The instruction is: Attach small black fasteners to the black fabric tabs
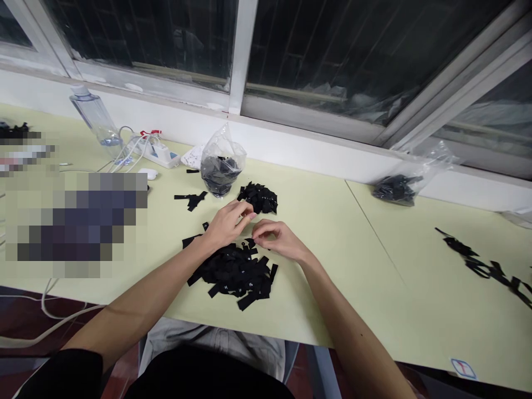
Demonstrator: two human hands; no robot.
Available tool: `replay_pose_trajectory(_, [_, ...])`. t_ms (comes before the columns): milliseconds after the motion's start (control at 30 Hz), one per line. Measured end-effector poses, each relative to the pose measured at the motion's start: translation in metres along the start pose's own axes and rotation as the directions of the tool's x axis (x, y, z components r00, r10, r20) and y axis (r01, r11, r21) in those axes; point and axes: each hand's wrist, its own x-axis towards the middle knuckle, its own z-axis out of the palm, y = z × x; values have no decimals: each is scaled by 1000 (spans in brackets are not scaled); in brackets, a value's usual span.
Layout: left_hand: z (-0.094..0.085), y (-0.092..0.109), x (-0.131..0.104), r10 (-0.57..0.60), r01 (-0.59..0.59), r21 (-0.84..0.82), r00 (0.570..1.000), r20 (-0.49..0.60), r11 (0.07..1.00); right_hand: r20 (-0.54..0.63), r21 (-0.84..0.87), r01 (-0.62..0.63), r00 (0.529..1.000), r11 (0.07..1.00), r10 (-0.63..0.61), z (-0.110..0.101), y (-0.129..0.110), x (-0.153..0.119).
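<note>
A large heap of short black fabric strips (233, 271), some with small white marks, lies spread on the table in front of me. Beyond it sits a smaller, tighter pile of black strips (261, 198). My left hand (228, 224) is above the big heap's far edge, next to the small pile. Its fingers are curled with thumb and fingertips close together; whatever they hold, if anything, is hidden. My right hand (279, 239) pinches a black fabric strip (249, 243) at the heap's far right side.
A clear plastic bag of black pieces (222, 169) stands behind the piles, beside a few loose strips (192, 199). Another bag (399, 188) lies far right, with black straps (477, 263) nearer. A water bottle (97, 119) and power strip (160, 152) with cables stand left.
</note>
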Motion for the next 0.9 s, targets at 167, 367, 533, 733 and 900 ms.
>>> replay_pose_trajectory(167, [-1, -1, 0, -5, 5, -5, 1000, -4, 1000, -75, 80, 18, 997, 997, -12, -1, 5, 0])
replay_pose_trajectory(367, [-1, 1, 0, 7, -7, -24, 1000, 4, 1000, -118, 189, 13, 993, 982, 10, -4, 4, 0])
replay_pose_trajectory(533, [-2, 2, 0, 18, -18, -27, 1000, 8, 999, -101, 264, 8, 995, 964, 19, -3, 6, -1])
replay_pose_trajectory(733, [0, 3, -1, 188, -186, -76, 982, 22, 980, -157, 340, 69, 987, 938, -16, -6, 8, 2])
replay_pose_trajectory(900, [4, 1, 0, 281, -284, -113, 959, -47, 952, -175, 414, 102, 984, 905, -31, -4, 10, 8])
